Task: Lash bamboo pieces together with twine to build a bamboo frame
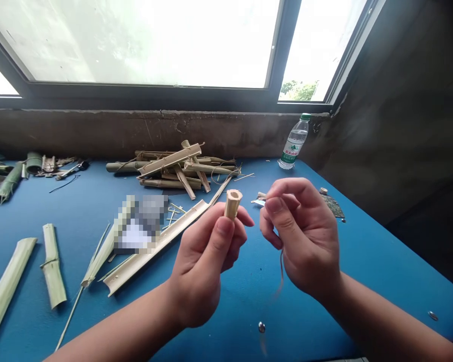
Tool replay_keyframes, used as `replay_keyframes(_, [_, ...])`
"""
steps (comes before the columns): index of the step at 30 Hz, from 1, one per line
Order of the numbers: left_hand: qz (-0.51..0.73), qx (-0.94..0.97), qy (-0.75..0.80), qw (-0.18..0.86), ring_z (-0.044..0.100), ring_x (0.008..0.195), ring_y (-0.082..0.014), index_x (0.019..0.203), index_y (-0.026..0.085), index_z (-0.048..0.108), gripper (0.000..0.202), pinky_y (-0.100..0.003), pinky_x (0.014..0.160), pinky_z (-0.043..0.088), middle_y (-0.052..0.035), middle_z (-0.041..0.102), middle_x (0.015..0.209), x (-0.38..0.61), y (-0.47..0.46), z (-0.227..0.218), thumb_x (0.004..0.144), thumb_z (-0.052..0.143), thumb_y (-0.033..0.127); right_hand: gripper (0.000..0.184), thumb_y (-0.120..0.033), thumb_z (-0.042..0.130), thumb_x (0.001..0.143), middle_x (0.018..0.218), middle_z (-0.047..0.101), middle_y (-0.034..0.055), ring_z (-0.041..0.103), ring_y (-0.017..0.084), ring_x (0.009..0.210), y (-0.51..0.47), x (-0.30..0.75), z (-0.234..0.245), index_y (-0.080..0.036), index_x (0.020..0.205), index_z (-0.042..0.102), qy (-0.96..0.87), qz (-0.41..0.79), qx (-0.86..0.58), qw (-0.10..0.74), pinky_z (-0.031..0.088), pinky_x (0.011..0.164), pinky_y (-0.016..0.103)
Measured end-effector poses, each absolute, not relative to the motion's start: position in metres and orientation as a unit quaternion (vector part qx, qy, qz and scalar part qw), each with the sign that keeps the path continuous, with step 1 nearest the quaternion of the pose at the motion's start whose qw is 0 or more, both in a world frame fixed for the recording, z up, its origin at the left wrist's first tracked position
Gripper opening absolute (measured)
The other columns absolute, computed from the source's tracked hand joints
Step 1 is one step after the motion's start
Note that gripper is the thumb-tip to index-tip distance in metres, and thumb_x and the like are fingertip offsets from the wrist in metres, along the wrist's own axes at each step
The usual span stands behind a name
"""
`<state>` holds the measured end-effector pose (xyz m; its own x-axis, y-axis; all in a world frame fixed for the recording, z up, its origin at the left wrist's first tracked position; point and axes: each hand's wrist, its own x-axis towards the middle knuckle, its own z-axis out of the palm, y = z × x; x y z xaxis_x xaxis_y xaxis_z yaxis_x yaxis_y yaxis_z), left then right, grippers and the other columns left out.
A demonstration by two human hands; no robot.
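Gripping a short, hollow bamboo piece (232, 205) between thumb and folded fingers, the left hand (206, 269) holds it nearly upright above the blue surface (373, 281), its open end uppermost. Just beside it, the right hand (304, 236) is closed, thumb and forefinger drawn together and the other fingers curled; it holds a thin brown strand (282, 269), which hangs below it and blurs toward its lower end. Whether the fingertips pinch anything more is too small to tell. Behind the left forearm, a long split bamboo length (154, 247) lies slantwise with its hollow side up, and a jointed bamboo strip (53, 266) lies farther left. Toward the wall, a heap of split bamboo (169, 163) sits well apart from a clear water bottle (293, 143) with a green cap.
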<state>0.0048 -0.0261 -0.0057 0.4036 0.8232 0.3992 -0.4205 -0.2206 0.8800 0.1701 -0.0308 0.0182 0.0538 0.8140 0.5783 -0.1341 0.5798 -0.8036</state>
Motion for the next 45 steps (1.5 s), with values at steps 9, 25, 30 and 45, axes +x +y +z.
replay_keyframes(9, [0.527,0.615,0.23,0.539,0.039,0.061,-0.0085,0.113,0.026,0.068,0.02,-0.02,0.052,0.032,0.0037,0.048,0.076,0.009,-0.024,-0.013,0.116,0.05,0.036,0.022,-0.019,0.07,0.106,0.063,0.048,-0.0097,0.029,0.007,0.043,-0.037,0.178,0.013,-0.028,0.125,0.065,-0.677,0.247,-0.312,0.62,0.022,0.04,0.025])
replay_keyframes(25, [0.521,0.654,0.335,0.434,0.045,0.056,-0.0074,0.107,0.021,0.076,0.027,-0.021,0.05,0.037,0.0023,0.058,0.074,0.009,-0.018,-0.008,0.112,0.058,0.04,0.018,-0.013,0.078,0.097,0.06,0.04,-0.0112,0.028,0.005,0.048,-0.015,0.192,0.015,-0.02,0.113,0.073,-0.736,0.188,-0.317,0.568,0.024,0.042,0.024])
replay_keyframes(30, [0.512,0.633,0.328,0.48,0.045,0.056,-0.0074,0.096,0.019,0.071,0.03,-0.022,0.049,0.035,0.0016,0.057,0.074,0.01,-0.019,-0.007,0.111,0.059,0.043,0.016,-0.016,0.08,0.097,0.06,0.046,-0.0101,0.03,0.006,0.046,-0.012,0.195,0.014,-0.022,0.11,0.071,-0.722,0.252,-0.314,0.563,0.026,0.042,0.024])
replay_keyframes(45, [0.475,0.643,0.305,0.518,0.035,0.052,-0.0061,0.103,0.021,0.069,0.012,-0.021,0.045,0.025,0.0043,0.056,0.073,0.008,-0.017,0.001,0.102,0.074,0.033,0.02,-0.02,0.087,0.093,0.061,0.047,-0.0092,0.024,0.007,0.049,-0.007,0.213,0.018,-0.024,0.105,0.071,-0.735,0.327,-0.284,0.522,0.02,0.046,0.026])
